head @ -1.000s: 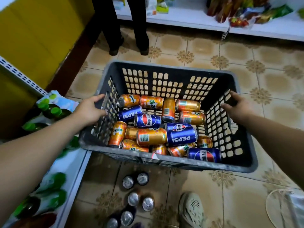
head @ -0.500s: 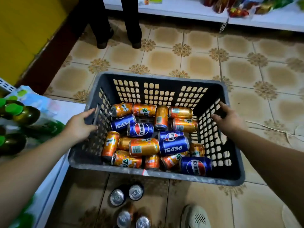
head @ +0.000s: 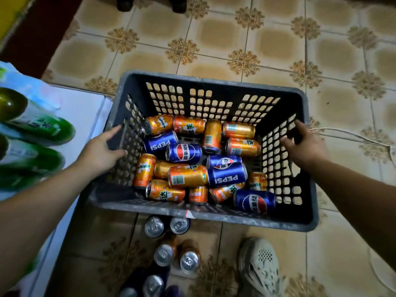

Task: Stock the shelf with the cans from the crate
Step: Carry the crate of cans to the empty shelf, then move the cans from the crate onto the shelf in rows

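- The grey plastic crate (head: 203, 79) is in the middle, over the tiled floor (head: 214, 33). It is just beside the white shelf (head: 85, 116) on the left.
- The left hand (head: 100, 151) grips the crate's left wall. The thumb lies on the inside and the fingers go along the outside.
- The right hand (head: 304, 146) grips the right wall, with the fingers hooked over the top edge.
- I cannot tell if the crate sits on the floor or hangs a little above it.
- The cans (head: 188, 175) lie in a heap at the bottom of the crate, all on their sides (most are orange, some are blue).
- One blue Pepsi can (head: 227, 176) lies on top near the middle, touching an orange one beside it.
- Some other cans (head: 164, 254) stand upright on the floor by the crate's near edge, silver tops up.
- On the shelf lie green bottles (head: 42, 127), a bit blurry.
- A pale shoe (head: 260, 269) with little holes is on the floor near the other cans.
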Available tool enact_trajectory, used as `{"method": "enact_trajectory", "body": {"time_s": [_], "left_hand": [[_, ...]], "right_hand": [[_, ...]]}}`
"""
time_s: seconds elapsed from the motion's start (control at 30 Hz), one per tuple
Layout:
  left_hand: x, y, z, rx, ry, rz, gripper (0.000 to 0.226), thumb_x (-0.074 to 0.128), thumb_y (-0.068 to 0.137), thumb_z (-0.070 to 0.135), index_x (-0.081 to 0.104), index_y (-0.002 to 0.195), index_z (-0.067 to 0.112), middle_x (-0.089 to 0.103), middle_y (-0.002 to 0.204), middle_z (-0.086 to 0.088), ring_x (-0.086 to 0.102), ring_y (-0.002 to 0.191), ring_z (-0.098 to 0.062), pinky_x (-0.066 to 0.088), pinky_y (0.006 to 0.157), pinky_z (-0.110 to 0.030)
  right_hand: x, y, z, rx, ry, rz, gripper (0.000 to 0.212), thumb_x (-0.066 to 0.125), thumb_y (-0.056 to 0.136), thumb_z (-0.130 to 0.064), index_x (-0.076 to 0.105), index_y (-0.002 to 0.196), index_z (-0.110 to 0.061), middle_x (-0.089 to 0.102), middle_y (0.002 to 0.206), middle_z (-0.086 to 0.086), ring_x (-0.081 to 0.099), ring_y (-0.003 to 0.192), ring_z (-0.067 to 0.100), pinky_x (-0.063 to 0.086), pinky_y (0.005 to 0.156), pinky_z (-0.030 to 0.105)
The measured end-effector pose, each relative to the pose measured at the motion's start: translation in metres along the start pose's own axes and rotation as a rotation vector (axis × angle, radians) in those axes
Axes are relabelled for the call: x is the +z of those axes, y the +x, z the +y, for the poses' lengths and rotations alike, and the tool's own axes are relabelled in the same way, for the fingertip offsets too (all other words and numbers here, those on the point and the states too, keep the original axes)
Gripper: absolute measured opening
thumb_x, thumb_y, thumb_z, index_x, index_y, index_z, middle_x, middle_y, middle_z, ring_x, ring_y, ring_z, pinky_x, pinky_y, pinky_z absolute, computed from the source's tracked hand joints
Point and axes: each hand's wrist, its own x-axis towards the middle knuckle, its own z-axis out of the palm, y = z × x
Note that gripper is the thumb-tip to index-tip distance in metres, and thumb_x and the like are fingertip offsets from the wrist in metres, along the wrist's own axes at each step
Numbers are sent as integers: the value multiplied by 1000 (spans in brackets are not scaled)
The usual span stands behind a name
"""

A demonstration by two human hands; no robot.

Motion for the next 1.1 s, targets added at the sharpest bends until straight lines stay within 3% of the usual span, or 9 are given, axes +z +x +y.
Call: {"method": "enact_trajectory", "body": {"time_s": [0.1,0.23,0.47,0.57,0.63,0.77,0.87,1.0,1.1], "left_hand": [[-1,-3,1,16,20,-16,75,71,83,18,33,147,30,37,151,-3,41,133,-25,37,105,-37],[2,-6,1,30,86,-13,76,69,86,25,28,149,31,35,152,-5,39,134,-28,35,104,-35],[4,-28,-5,52,173,10,86,74,80,30,24,151,26,27,153,-15,34,136,-33,31,111,-40],[11,-51,5,173,384,101,78,71,82,30,31,148,21,16,157,-16,15,144,-32,18,117,-39],[20,-60,13,298,470,80,72,68,84,30,34,147,21,17,158,-12,11,146,-29,14,118,-41],[47,-56,33,229,410,-278,68,69,84,30,38,144,23,36,149,-5,36,135,-24,32,109,-34],[65,-42,37,153,444,-471,65,70,84,26,40,142,20,49,137,-6,50,119,-23,38,91,-27],[86,-26,31,116,465,-577,69,70,84,26,36,144,25,51,135,-5,52,115,-23,43,94,-31],[97,-20,27,104,393,-610,73,72,82,23,35,144,24,52,135,-4,53,116,-23,43,95,-29]], "right_hand": [[-1,-4,-6,22,-48,-11,71,56,92,-48,14,150,-43,42,149,12,55,119,35,51,85,41],[4,-12,-14,59,-215,-3,83,56,88,-57,7,152,-41,14,159,17,27,141,40,34,110,51],[17,-46,-24,-100,-469,18,86,46,88,-65,-3,153,-36,-13,160,12,-10,146,36,-2,117,52],[28,-63,-36,-205,-462,-7,82,48,89,-62,8,154,-31,0,162,10,-4,148,33,-1,117,49],[45,-75,-49,-262,-403,-121,81,53,88,-60,14,153,-29,16,160,11,13,146,33,14,117,48],[89,-87,-76,-278,-205,-501,80,63,88,-46,22,152,-21,34,152,14,44,131,32,43,104,41],[119,-82,-88,-407,-355,-592,76,65,86,-47,29,148,-20,47,143,13,48,125,30,42,100,38],[146,-71,-97,-572,-609,-574,83,67,79,-56,28,145,-25,41,146,6,31,136,31,25,110,48],[157,-67,-100,-599,-569,-583,83,71,77,-53,32,142,-20,39,148,5,25,141,27,15,115,51]]}}
